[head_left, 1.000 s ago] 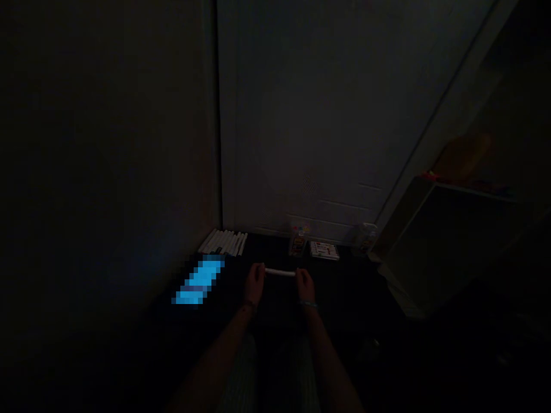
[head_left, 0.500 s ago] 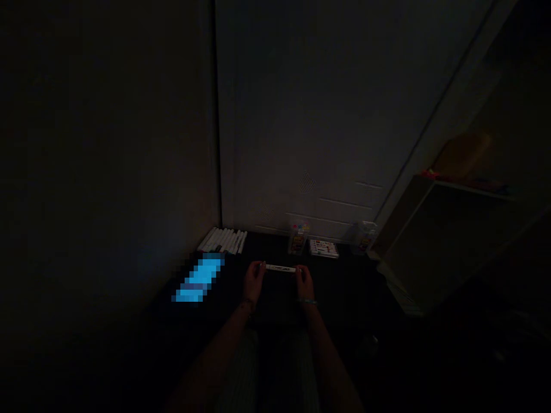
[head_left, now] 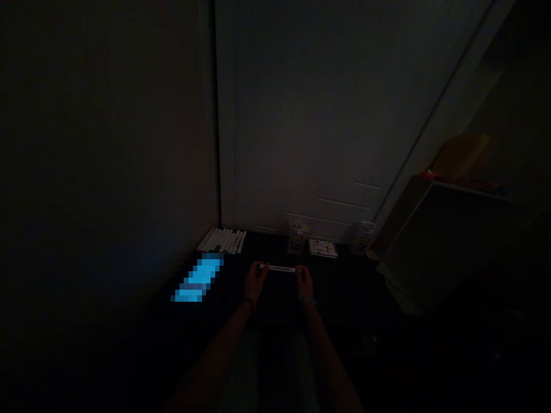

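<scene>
We hold a white marker [head_left: 279, 268] level above the dark floor [head_left: 344, 287], just in front of us. Our left hand [head_left: 255, 282] grips its left end and our right hand [head_left: 305, 283] grips its right end, fingers closed on it. Behind and to the left, a row of white markers [head_left: 224, 241] lies by the wall [head_left: 301, 143]. A glowing blue screen [head_left: 198, 279] sits near our left hand. Small packs [head_left: 322, 248] lie beyond the marker.

Dark floor [head_left: 344, 287]: row of white markers [head_left: 224, 241] in far-left corner; glowing blue screen [head_left: 198, 279] just nearer; small packs [head_left: 322, 248] along far edge.
</scene>
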A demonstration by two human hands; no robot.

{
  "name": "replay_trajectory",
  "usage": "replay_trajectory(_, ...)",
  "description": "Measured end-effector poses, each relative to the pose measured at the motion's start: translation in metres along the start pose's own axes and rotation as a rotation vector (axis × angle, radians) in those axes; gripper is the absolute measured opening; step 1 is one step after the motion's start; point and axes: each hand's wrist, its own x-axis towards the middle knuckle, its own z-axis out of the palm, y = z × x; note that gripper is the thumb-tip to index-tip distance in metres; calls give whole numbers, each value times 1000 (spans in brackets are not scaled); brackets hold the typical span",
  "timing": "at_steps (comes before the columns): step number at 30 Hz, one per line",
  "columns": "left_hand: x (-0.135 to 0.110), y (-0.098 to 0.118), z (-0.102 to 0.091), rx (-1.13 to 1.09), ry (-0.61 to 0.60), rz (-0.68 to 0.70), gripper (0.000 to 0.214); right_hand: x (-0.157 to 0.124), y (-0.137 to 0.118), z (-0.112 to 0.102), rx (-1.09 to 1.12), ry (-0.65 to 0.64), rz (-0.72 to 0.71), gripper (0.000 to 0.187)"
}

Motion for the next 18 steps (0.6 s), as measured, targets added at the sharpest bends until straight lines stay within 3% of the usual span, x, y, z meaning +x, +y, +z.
replay_trajectory(18,-1,6,-2,78,47,47,27,-1,0,0,-52,0,-22,31)
